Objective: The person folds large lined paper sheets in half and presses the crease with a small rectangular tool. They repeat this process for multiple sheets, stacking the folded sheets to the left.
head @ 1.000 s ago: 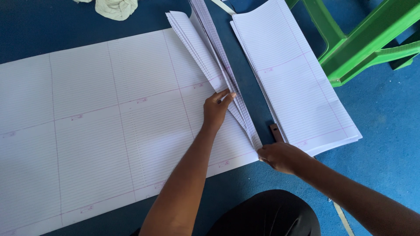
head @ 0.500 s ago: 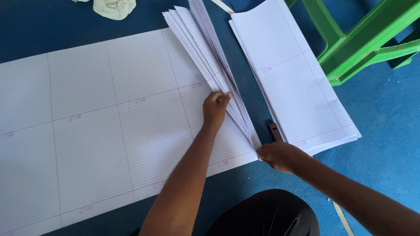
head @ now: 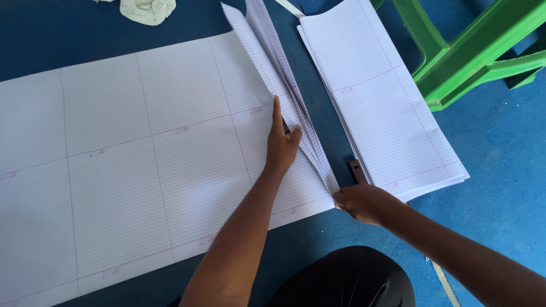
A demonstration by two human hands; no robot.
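A blue floor (head: 500, 148) is seen as the work surface. One large ruled sheet (head: 131, 153) is spread flat across the left and centre, divided into page panels by pink and grey lines. A folded bundle of ruled sheets (head: 284, 85) is raised along the right edge of the large sheet, leaves fanned and partly upright, running from the top of the view down to the near corner. One separate stack of ruled paper (head: 387, 108) is laid flat just right of the bundle, a strip of blue floor between them. One small dark brown tool (head: 357, 170) is seen in that strip, touching the near left edge of the stack; its kind cannot be told. A crumpled white cloth (head: 149, 9) is seen at the top, well apart from the hands. Green plastic furniture legs (head: 455, 57) are placed at top right, just beside the stack. One pale strip (head: 443, 281) is seen on the floor, bottom right.

The left hand (head: 281, 145) is laid against the bundle's left face, index finger stretched straight up along the fold, thumb tucked behind the leaves; nothing is clenched, the paper is pressed. The right hand (head: 364, 203) is closed on the bundle's near corner, pinching it low to the floor. Both forearms are extended from the bottom edge. Two hands are counted.
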